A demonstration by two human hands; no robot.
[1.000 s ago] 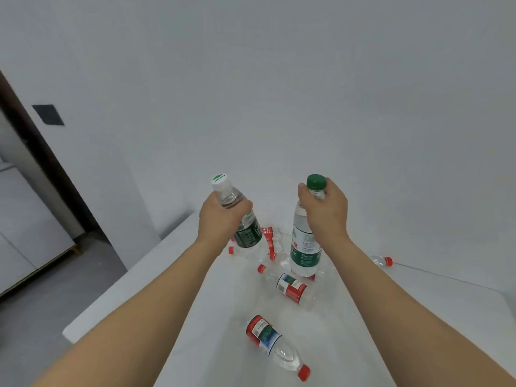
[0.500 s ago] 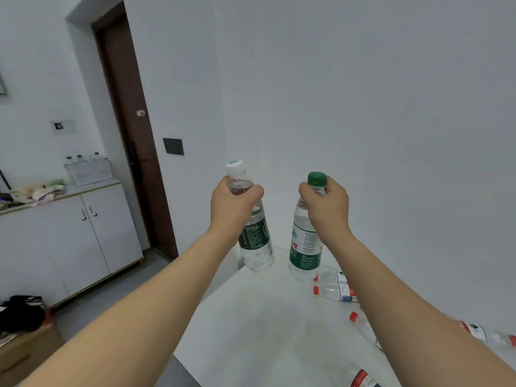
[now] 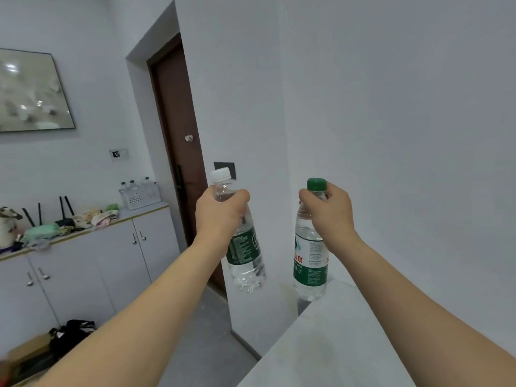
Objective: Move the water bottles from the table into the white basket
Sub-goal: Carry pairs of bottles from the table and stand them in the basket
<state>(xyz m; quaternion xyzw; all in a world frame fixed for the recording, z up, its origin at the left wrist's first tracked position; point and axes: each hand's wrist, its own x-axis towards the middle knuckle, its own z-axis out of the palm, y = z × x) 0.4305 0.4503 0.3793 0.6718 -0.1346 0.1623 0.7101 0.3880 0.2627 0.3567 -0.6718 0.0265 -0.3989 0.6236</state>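
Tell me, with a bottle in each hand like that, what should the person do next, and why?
Probably carry both toward the white basket on the cabinet across the room. The left hand grips the white-capped bottle and the right hand the green-capped bottle, both lifted clear of the table, and the basket, already holding bottles, is out of arm's reach.

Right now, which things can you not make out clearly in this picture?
- Head view: the upper body of each bottle is covered by the left hand and right hand.
- The table is cut by the bottom edge, so any bottles left on it are out of sight.
- The white basket on the cabinet is far and small; the number of bottles inside is unclear.
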